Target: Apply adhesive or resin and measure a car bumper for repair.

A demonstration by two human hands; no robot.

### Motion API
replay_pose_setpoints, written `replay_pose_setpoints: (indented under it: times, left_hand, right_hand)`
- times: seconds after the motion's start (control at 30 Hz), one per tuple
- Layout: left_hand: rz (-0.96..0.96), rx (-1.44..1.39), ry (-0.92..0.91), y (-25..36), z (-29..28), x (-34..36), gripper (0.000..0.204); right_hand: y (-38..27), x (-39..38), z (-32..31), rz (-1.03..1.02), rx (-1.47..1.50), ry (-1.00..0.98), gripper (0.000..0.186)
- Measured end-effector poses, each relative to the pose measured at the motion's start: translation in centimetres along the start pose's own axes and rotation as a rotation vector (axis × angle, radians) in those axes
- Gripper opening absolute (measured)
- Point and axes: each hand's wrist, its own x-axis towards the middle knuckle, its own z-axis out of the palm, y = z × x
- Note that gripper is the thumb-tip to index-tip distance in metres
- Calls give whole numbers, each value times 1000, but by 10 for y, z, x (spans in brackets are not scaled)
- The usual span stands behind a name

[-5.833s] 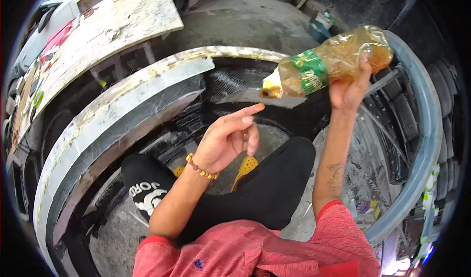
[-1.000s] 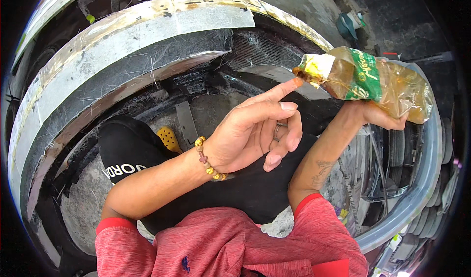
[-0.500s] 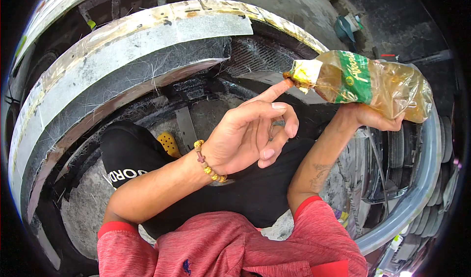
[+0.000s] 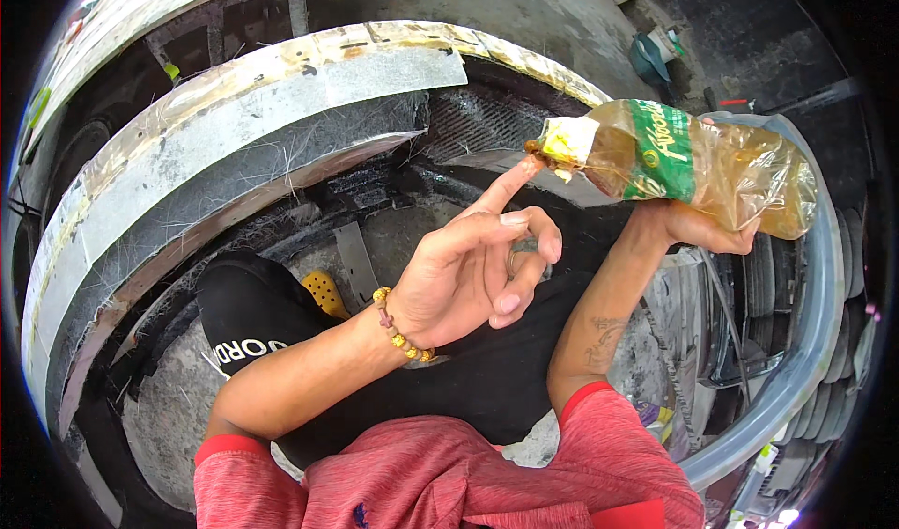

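My right hand (image 4: pixel 704 227) grips a clear plastic bottle (image 4: pixel 670 154) from below, its fingers mostly hidden behind it. The bottle lies nearly level, with its neck pointing left, a green label round its middle and amber liquid inside. Around the neck is a white and yellow wrapping (image 4: pixel 571 142), and the mouth is smeared brown. My left hand (image 4: pixel 478 271) is open beside it, palm turned up. Its index finger stretches out so the tip touches the bottle's mouth, while the other fingers are loosely bent and apart. A beaded bracelet (image 4: pixel 401 340) circles the left wrist.
A large curved moulded piece (image 4: pixel 281 98) with pale strips and loose fibres arcs across the left and far side. A translucent curved rim (image 4: pixel 796 379) and stacked dark parts (image 4: pixel 833 360) stand at the right. A yellow clog (image 4: pixel 323 293) shows beside my leg.
The bottle and both hands have shifted slightly left in view, and the surroundings have shifted a little too. My index fingertip stays at the bottle's mouth, and my right grip is unchanged.
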Motion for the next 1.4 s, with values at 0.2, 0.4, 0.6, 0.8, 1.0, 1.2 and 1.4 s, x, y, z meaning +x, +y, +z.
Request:
replay_pose_setpoints:
  times: [0.2,0.4,0.6,0.8,1.0,1.2,1.4]
  left_hand:
    - [31,-26,-3,0,-11,7,64]
    - [52,50,-52,17,-18,10,66]
    - [10,125,-56,29,-35,7,67]
    - [-28,294,-15,55,-37,18,68]
    - [-146,293,-42,82,-24,29,65]
    - [-167,213,-31,94,-65,10,61]
    - [-167,214,-25,83,-79,2,60]
  right_hand:
    - [20,1,-10,21,42,47,74]
    - [31,-10,-3,83,90,160,74]
    - [35,-25,2,192,118,295,72]
    - [48,-31,-2,179,196,312,71]
    - [38,-33,2,97,189,362,72]
    - [60,-73,2,66,167,410,73]
    - [73,-66,-10,100,178,432,74]
